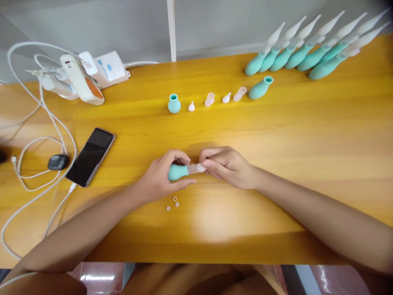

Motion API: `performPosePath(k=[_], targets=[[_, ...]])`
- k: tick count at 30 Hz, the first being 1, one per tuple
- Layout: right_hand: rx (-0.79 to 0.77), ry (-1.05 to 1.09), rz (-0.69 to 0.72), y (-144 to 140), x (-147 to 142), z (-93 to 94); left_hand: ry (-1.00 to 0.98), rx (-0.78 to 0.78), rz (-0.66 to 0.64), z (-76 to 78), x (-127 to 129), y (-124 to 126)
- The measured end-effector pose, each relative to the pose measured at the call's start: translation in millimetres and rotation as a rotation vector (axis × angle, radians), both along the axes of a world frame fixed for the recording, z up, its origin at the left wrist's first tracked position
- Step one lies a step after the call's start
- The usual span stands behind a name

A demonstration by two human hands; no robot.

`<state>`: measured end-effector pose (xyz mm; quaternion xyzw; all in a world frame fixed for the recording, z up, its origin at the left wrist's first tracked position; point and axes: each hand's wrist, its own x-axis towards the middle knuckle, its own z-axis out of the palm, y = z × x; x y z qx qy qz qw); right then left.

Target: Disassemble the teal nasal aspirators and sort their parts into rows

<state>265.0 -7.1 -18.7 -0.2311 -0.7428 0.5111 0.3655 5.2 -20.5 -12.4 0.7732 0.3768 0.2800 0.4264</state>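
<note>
My left hand [159,176] cups the teal bulb [177,172] of a nasal aspirator, thumb and fingers curved to either side of it. A clear connector [193,168] extends from the bulb's neck toward the right. At its far end, my right hand [227,166] pinches the whitish tip [201,167] between thumb and fingers, which hide the rest of that tip. Three tiny pale rings or discs [175,199] lie on the table just below my left hand.
Across the table stand a loose teal bulb [174,105], a small white nozzle piece [191,107], clear connectors [209,99], and another bulb [260,88]. Several assembled aspirators [303,55] lean on the back wall. A phone [91,157], cables, earbud case [58,162] and chargers [112,67] occupy the left.
</note>
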Motion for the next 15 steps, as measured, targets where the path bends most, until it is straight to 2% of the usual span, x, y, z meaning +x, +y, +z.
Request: performPosePath(k=[3, 7, 12, 15], targets=[[-0.02, 0.016, -0.098, 3, -1, -1.1, -0.104, -0.037, -0.011, -1.5, -1, 0], [-0.001, -0.001, -0.141, 4, -1, -1.4, -0.316, -0.142, 0.02, -7.2, -2, 1], [-0.004, 0.021, -0.185, 3, -1, -0.6, -0.667, -0.313, 0.262, -13.2, 0, 12], [0.002, 0.037, -0.258, 5, 1, -0.1, -0.698, -0.363, 0.321, -13.9, 1, 16]])
